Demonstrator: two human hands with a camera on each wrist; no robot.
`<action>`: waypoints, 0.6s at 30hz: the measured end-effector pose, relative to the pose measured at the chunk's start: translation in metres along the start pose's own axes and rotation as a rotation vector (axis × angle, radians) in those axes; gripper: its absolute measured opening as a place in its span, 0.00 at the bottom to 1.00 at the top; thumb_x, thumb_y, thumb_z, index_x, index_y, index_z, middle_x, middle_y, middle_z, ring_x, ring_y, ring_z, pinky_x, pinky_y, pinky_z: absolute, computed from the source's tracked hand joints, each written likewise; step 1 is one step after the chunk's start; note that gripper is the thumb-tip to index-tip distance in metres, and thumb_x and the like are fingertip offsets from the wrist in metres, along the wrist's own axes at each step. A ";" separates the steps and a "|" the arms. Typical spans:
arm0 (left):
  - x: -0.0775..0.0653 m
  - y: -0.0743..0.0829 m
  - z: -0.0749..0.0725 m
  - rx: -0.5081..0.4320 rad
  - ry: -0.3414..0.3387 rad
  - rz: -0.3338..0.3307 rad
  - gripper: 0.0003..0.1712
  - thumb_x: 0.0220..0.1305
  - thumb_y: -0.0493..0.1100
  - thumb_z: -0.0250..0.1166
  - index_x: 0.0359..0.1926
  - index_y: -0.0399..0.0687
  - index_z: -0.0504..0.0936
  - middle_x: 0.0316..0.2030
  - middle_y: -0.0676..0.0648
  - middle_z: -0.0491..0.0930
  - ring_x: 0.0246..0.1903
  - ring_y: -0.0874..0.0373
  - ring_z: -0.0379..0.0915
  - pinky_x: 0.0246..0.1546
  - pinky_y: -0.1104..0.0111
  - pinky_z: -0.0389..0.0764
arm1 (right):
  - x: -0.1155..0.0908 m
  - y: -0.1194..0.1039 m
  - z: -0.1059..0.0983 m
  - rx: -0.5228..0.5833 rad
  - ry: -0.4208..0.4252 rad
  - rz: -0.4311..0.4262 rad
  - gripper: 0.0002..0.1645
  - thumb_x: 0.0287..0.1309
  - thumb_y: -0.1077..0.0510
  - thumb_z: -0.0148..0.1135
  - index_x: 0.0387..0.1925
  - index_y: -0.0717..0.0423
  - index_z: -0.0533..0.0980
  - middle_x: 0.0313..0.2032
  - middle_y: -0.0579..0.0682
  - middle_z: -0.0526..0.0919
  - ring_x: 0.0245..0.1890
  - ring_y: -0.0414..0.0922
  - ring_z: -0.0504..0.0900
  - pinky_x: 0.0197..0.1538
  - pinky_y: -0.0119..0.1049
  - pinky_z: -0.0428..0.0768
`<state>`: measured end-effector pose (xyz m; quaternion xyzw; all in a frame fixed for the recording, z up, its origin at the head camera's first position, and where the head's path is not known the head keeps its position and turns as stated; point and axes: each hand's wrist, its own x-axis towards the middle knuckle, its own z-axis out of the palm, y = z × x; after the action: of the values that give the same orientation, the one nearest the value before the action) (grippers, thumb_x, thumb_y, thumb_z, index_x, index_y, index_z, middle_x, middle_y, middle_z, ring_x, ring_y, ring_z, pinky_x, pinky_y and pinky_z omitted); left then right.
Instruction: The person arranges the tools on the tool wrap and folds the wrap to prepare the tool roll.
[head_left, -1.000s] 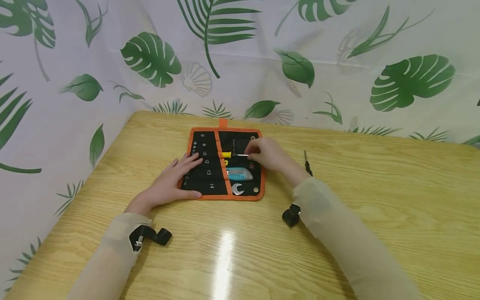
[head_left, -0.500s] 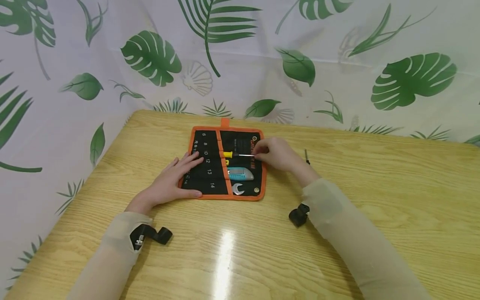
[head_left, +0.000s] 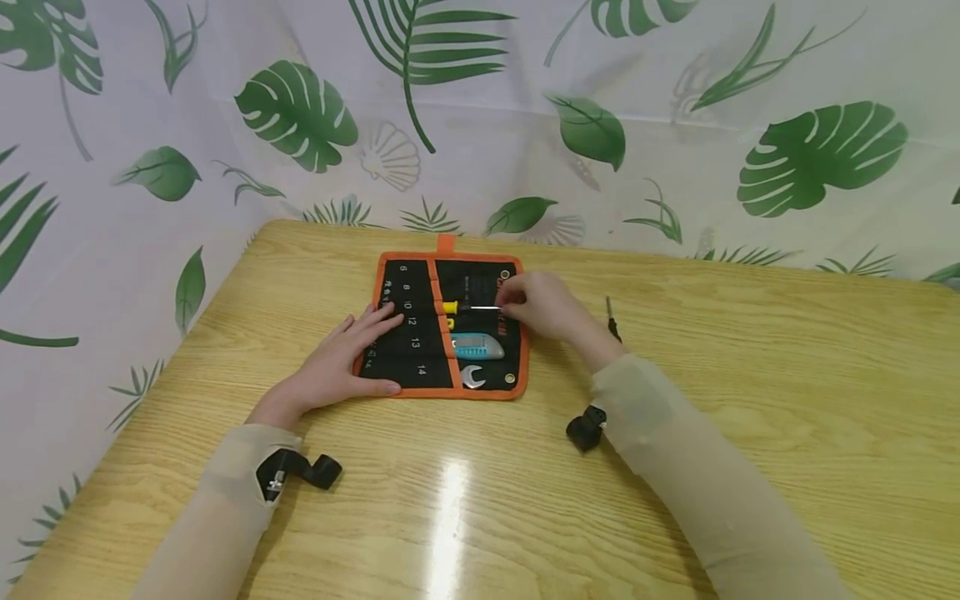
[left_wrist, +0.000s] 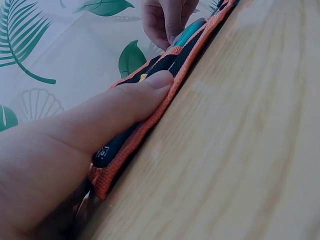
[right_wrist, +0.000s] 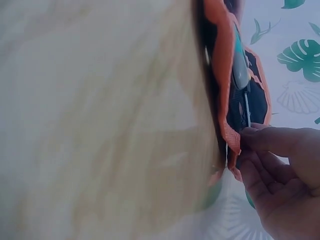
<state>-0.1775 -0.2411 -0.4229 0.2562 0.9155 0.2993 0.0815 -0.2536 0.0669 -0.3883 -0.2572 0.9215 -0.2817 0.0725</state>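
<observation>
A black tool pouch with orange trim lies spread on the table. A screwdriver with a yellow handle sits partly in one of its pockets, its metal shaft pointing right. My right hand pinches the shaft near its end; in the right wrist view, thumb and fingers of that hand meet at the thin shaft. My left hand rests on the pouch's left part with fingers spread. In the left wrist view its thumb presses on the orange border.
A turquoise utility knife, an open-end wrench and a small yellow piece sit in neighbouring pockets. Right of the pouch, a dark thin tool lies partly behind the right forearm. A leaf-patterned cloth hangs behind the wooden table.
My right hand slid right along the shaft, then came slightly back left. The left hand stays in place on the pouch.
</observation>
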 end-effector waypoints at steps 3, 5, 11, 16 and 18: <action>0.000 -0.001 0.000 0.001 0.003 0.005 0.56 0.50 0.61 0.72 0.74 0.52 0.54 0.74 0.48 0.44 0.73 0.49 0.32 0.70 0.51 0.36 | 0.001 -0.002 0.002 0.004 0.006 -0.011 0.04 0.59 0.65 0.63 0.34 0.62 0.82 0.34 0.54 0.84 0.35 0.48 0.78 0.43 0.42 0.78; 0.000 -0.002 0.001 0.002 0.005 0.010 0.56 0.50 0.61 0.72 0.74 0.52 0.54 0.74 0.48 0.44 0.73 0.49 0.33 0.70 0.51 0.36 | 0.001 -0.004 0.003 0.010 0.014 -0.031 0.04 0.59 0.66 0.62 0.34 0.62 0.83 0.33 0.54 0.84 0.34 0.48 0.79 0.42 0.42 0.78; 0.001 -0.003 0.002 -0.001 0.005 0.018 0.56 0.50 0.61 0.72 0.74 0.53 0.54 0.75 0.50 0.42 0.73 0.50 0.33 0.70 0.50 0.36 | 0.004 -0.007 0.005 0.012 0.020 -0.047 0.04 0.58 0.67 0.62 0.33 0.62 0.83 0.33 0.54 0.83 0.34 0.48 0.78 0.41 0.42 0.78; 0.000 -0.003 0.001 -0.006 0.006 0.020 0.56 0.50 0.60 0.73 0.74 0.52 0.54 0.75 0.51 0.41 0.73 0.50 0.33 0.70 0.51 0.36 | 0.008 -0.010 0.007 -0.016 0.007 -0.043 0.04 0.59 0.66 0.62 0.34 0.62 0.83 0.34 0.54 0.83 0.35 0.48 0.78 0.43 0.42 0.77; 0.000 -0.003 0.001 -0.007 0.011 0.024 0.55 0.50 0.60 0.73 0.74 0.52 0.55 0.75 0.50 0.41 0.73 0.49 0.33 0.70 0.51 0.36 | 0.009 -0.012 0.007 -0.024 -0.001 -0.031 0.04 0.60 0.66 0.62 0.34 0.61 0.83 0.34 0.54 0.83 0.36 0.48 0.78 0.44 0.42 0.77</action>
<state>-0.1781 -0.2428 -0.4254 0.2655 0.9116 0.3050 0.0739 -0.2543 0.0499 -0.3877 -0.2724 0.9208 -0.2715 0.0653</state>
